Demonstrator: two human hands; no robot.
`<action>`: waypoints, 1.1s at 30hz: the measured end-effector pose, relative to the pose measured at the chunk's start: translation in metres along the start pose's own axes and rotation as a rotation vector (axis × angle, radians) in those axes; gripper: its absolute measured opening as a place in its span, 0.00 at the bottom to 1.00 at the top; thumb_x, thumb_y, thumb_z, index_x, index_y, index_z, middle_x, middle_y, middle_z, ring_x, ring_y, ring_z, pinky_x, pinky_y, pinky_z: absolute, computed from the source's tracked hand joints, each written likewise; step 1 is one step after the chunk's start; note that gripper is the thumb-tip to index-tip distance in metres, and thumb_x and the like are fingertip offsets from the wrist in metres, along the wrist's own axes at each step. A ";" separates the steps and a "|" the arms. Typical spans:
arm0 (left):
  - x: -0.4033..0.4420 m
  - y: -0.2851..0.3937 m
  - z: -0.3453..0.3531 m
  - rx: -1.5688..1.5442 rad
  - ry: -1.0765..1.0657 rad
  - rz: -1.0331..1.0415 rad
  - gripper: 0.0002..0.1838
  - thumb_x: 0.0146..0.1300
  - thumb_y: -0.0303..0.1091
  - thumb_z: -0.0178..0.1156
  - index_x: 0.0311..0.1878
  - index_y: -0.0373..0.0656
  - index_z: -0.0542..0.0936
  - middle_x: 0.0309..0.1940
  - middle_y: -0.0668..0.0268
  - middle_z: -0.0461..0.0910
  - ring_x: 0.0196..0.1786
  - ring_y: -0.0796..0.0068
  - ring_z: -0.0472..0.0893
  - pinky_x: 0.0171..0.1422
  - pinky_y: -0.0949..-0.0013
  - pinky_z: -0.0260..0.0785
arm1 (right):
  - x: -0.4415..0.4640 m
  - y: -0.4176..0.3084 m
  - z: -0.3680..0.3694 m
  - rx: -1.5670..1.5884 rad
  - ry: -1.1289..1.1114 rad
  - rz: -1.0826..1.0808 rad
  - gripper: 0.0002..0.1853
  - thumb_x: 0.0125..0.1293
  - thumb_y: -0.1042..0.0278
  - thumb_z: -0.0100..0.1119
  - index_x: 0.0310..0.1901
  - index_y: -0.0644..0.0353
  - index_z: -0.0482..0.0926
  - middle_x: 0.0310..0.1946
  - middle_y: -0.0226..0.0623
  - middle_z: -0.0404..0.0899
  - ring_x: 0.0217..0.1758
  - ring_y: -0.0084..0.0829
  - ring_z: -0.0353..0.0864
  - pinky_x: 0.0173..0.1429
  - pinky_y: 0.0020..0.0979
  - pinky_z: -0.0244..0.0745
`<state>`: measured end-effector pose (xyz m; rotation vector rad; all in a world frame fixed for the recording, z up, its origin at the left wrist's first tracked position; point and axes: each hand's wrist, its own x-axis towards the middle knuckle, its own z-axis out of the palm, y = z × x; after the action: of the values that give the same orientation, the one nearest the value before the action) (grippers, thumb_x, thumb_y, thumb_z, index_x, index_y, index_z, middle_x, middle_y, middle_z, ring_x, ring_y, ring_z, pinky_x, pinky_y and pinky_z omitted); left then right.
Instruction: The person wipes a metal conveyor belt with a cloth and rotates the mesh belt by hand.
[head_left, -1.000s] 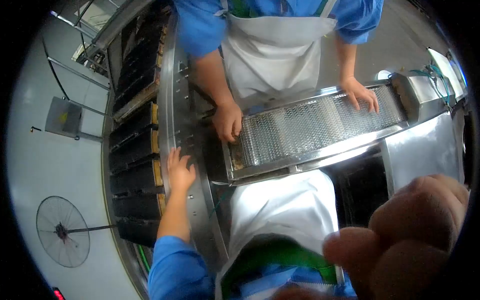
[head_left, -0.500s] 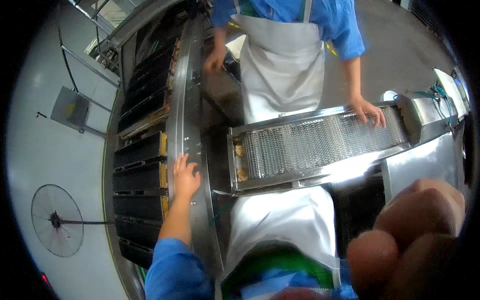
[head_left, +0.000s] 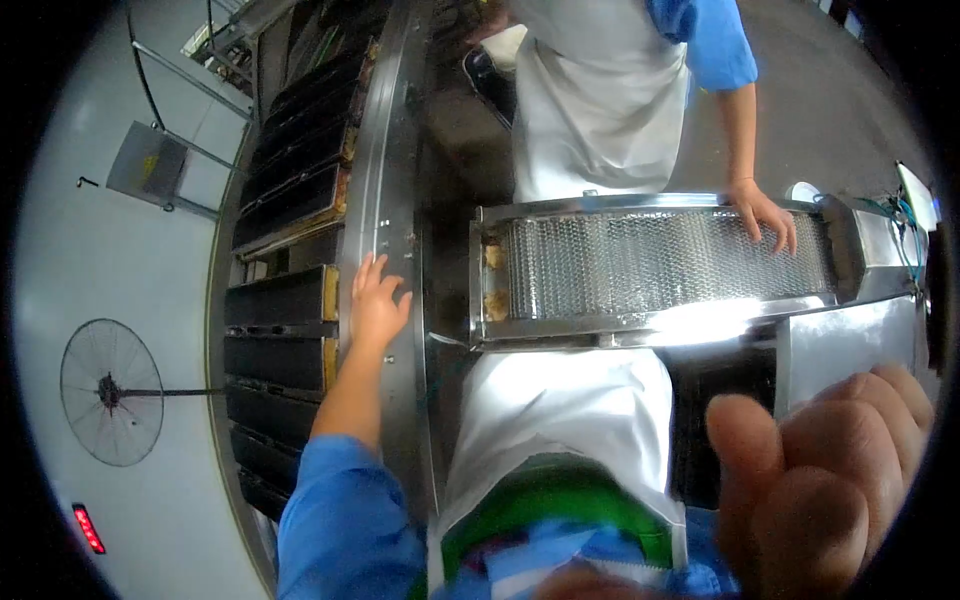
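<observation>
Black slabs (head_left: 275, 362) at left, with our left hand (head_left: 378, 308) beside them at the steel rail (head_left: 388, 215), fingers apart, contact unclear. Mesh conveyor (head_left: 640, 270) sits mid-view, co-worker's hand (head_left: 764, 217) over it. Our right hand (head_left: 825, 465) is nearest the camera, fingers curled; can't tell if they're clamped on anything.

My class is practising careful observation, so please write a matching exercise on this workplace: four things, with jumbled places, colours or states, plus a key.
Things:
1. wearer's left hand
2. mesh belt
3. fan
4. digital display

Descriptions:
A. glowing red
B. at the steel ledge, fingers spread
C. round, wire-caged
D. silvery, inside a metal frame

Pairs: 1-B, 2-D, 3-C, 4-A
</observation>
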<state>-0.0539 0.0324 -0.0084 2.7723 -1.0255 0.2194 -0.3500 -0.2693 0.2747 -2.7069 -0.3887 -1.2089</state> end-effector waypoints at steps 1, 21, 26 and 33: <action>0.001 -0.001 0.003 -0.005 0.012 0.020 0.13 0.49 0.32 0.69 0.39 0.42 0.83 0.65 0.54 0.69 0.73 0.51 0.59 0.75 0.52 0.53 | 0.003 0.000 0.000 -0.010 -0.008 0.011 0.18 0.54 0.71 0.72 0.38 0.58 0.69 0.17 0.30 0.70 0.14 0.21 0.67 0.14 0.23 0.60; -0.001 -0.019 0.018 0.029 0.070 0.096 0.13 0.50 0.38 0.69 0.38 0.43 0.84 0.63 0.54 0.71 0.73 0.50 0.60 0.74 0.50 0.55 | 0.005 0.007 -0.003 -0.044 -0.254 -0.045 0.12 0.59 0.68 0.67 0.32 0.54 0.70 0.19 0.28 0.67 0.19 0.23 0.66 0.20 0.24 0.58; -0.001 -0.021 0.017 0.061 0.084 0.102 0.13 0.49 0.40 0.69 0.36 0.43 0.84 0.62 0.56 0.73 0.72 0.51 0.61 0.73 0.50 0.56 | -0.004 -0.007 0.029 -0.085 -0.255 0.096 0.12 0.57 0.65 0.68 0.33 0.52 0.71 0.20 0.27 0.65 0.21 0.24 0.63 0.23 0.26 0.57; 0.001 -0.019 0.018 0.042 0.095 0.147 0.13 0.49 0.40 0.69 0.35 0.43 0.83 0.60 0.55 0.74 0.71 0.46 0.61 0.72 0.46 0.56 | 0.000 -0.030 0.047 -0.064 -0.383 0.343 0.14 0.56 0.58 0.66 0.28 0.50 0.68 0.22 0.25 0.60 0.25 0.24 0.58 0.25 0.25 0.52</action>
<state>-0.0397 0.0421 -0.0277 2.6949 -1.2138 0.3930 -0.3254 -0.2289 0.2448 -2.8965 0.0777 -0.6251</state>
